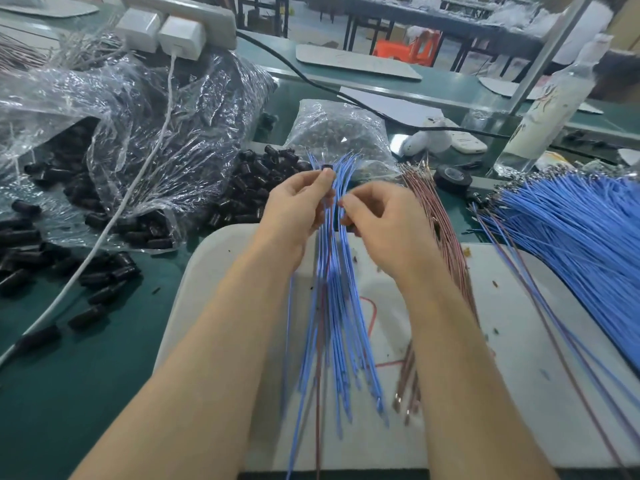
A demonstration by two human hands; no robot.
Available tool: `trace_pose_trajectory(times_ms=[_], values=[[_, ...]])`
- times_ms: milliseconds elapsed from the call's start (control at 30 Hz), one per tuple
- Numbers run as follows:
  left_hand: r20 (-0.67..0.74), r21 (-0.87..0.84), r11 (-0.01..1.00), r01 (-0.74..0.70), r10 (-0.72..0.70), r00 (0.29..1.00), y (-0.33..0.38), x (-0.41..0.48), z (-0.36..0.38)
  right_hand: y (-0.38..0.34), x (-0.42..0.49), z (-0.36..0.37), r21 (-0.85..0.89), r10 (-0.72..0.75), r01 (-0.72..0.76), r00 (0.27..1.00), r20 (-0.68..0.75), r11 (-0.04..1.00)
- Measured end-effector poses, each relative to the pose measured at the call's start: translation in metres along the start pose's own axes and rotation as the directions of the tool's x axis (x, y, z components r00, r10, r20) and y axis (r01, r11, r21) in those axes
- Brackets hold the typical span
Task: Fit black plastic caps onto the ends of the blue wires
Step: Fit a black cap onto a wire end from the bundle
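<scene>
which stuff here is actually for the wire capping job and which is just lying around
For the job:
- bunch of blue wires held in both hands
- black cap pinched by the left hand
- right hand on the wires
- pile of black caps
- big blue wire bundle

Lying about:
- brown wires
- black tape roll
- white charger cable
- bottle

This is a factory assembly workshop — a hand-work station on a long green bench. Bulk stock shows it: clear plastic bags spilling heaps of black plastic caps, and a thick fan of blue wires beside a bundle of brown wires. A white power strip with plugged-in chargers sits on the bench, and behind stand more long worktables and orange plastic stools — a production floor.
</scene>
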State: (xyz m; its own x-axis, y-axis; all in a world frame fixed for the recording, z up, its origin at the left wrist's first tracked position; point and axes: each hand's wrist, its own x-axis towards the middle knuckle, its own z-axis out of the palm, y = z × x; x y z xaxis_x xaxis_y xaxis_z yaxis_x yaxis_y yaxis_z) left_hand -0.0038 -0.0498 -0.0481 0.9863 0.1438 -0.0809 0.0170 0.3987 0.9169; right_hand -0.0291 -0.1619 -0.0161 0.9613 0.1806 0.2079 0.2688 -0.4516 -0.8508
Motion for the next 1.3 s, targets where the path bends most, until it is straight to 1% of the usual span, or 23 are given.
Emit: trace_pose_trajectory(times_ms=[33,67,100,167,333,433,533,600,767,900,1033,1167,1300], values=[[-0.007,0.036,0.999,-0.015,0.015,1.0,0.001,0.0,0.002,0.005,0.001,0.0,-0.051,0.041,-0.045,0.996,-0.083,0.998],[0.008,0.08,0.996,-0.034,0.033,0.999,0.0,-0.001,0.003,0.011,0.003,0.001,-0.094,0.06,-0.071,0.991,-0.117,0.993],[0.031,0.123,0.991,-0.054,0.051,0.998,-0.001,-0.002,0.003,0.014,0.002,0.002,-0.111,0.077,-0.089,0.991,-0.113,0.99],[0.057,0.184,0.979,-0.086,0.076,0.995,-0.002,-0.003,0.002,0.016,0.002,0.004,-0.085,0.09,-0.099,0.991,-0.104,0.991],[0.09,0.236,0.96,-0.154,0.136,0.987,-0.003,-0.004,0.003,0.018,0.004,0.004,0.031,0.127,-0.125,0.988,-0.092,0.992],[0.072,0.268,0.944,-0.19,0.178,0.981,-0.004,-0.005,0.004,0.021,0.005,0.004,0.007,0.138,-0.138,0.984,-0.112,0.99],[0.042,0.299,0.931,-0.209,0.206,0.978,-0.004,-0.004,0.003,0.023,0.005,0.004,-0.015,0.156,-0.158,0.984,-0.082,0.987],[0.034,0.302,0.928,-0.217,0.217,0.976,-0.004,-0.004,0.003,0.023,0.005,0.004,-0.002,0.159,-0.159,0.986,-0.048,0.987],[0.011,0.267,0.935,-0.234,0.24,0.971,-0.002,-0.004,0.003,0.023,0.005,0.006,0.006,0.17,-0.17,0.985,-0.017,0.985],[-0.025,0.235,0.938,-0.256,0.269,0.963,-0.001,-0.006,0.007,0.022,0.003,0.01,-0.021,0.181,-0.181,0.983,0.026,0.983],[-0.057,0.209,0.94,-0.27,0.287,0.956,-0.001,-0.006,0.008,0.022,0.003,0.01,-0.061,0.177,-0.175,0.983,0.036,0.983],[-0.079,0.231,0.933,-0.278,0.303,0.95,-0.002,-0.004,0.01,0.021,0.003,0.015,-0.106,0.167,-0.161,0.985,0.045,0.981],[-0.089,0.25,0.928,-0.277,0.307,0.948,-0.002,-0.004,0.01,0.02,0.002,0.015,-0.147,0.164,-0.149,0.982,0.096,0.978]])
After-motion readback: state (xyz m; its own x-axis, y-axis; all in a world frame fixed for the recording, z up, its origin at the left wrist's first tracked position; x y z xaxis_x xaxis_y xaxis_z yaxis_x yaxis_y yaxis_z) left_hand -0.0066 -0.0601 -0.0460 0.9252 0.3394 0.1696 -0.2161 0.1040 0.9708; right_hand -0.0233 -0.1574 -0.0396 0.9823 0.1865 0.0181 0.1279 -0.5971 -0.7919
